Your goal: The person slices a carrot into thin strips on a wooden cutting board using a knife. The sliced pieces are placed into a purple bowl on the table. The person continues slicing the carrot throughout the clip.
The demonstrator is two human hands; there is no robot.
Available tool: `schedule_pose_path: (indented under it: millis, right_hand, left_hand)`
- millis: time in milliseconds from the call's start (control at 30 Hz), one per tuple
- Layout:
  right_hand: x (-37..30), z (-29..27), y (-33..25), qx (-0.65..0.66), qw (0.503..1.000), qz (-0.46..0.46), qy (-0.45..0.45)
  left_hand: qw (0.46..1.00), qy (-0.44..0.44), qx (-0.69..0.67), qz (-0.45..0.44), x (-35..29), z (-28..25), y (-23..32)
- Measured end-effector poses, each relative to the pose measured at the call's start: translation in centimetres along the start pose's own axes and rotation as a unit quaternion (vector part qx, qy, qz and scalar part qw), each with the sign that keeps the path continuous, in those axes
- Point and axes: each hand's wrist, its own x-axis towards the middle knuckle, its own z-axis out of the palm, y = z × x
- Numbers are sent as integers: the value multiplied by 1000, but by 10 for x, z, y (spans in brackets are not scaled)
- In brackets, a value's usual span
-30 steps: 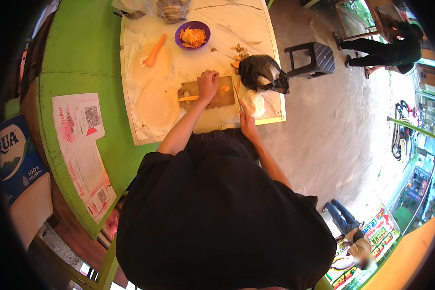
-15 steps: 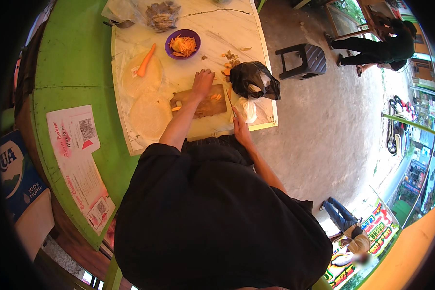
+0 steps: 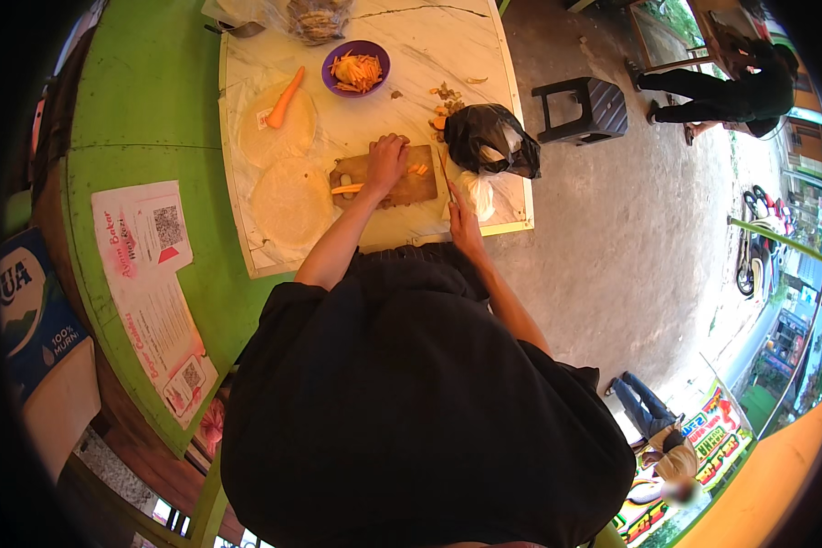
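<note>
My left hand (image 3: 388,161) rests over the far part of a wooden cutting board (image 3: 420,189). Its fingers are curled and bunched, and whatever lies under them is hidden. Small cut carrot pieces (image 3: 418,169) lie on the board just right of this hand. A carrot strip (image 3: 346,189) shows at the board's left side, by my wrist. My right hand (image 3: 464,222) is closed around a knife (image 3: 447,178). The blade points away from me, along the board's right edge and apart from the carrot pieces.
Beyond the board stands a purple bowl (image 3: 327,75) of shredded carrot. A whole peeled carrot (image 3: 286,98) lies on a round translucent sheet (image 3: 251,137) at left. A black plastic bag (image 3: 484,137), white bag (image 3: 478,195) and peelings (image 3: 447,99) are at right. A stool (image 3: 603,110) stands beyond the table.
The table and its things sit slightly further right and higher in view. My left hand has drawn a little nearer over the board. The knife stays in my right hand.
</note>
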Motion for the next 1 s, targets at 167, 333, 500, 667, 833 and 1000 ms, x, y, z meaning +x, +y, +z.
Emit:
schedule_pose_path:
  millis: [167,333,500,667,833,1000]
  right_hand:
    - [-8,2,1,12,1000,6,-5]
    - [-12,7,16,17,999,-27,7]
    - [-8,4,9,-2,1000,-15,8]
    - [-9,12,10,14,999,-37,5]
    - [3,26,32,-7,986,-158,51]
    - [-3,11,-2,0,999,-21,-33]
  left_hand:
    - [999,-42,19,-13,6,0,0]
    - [996,-66,49,-18,12,-3,12]
    - [986,-118,111,24,14,-2,11]
    - [960,-159,223,60,6,-8,25]
    - [947,-147,282,50,-1,-8,45]
    - [957,-147,250,-7,2,-4,46]
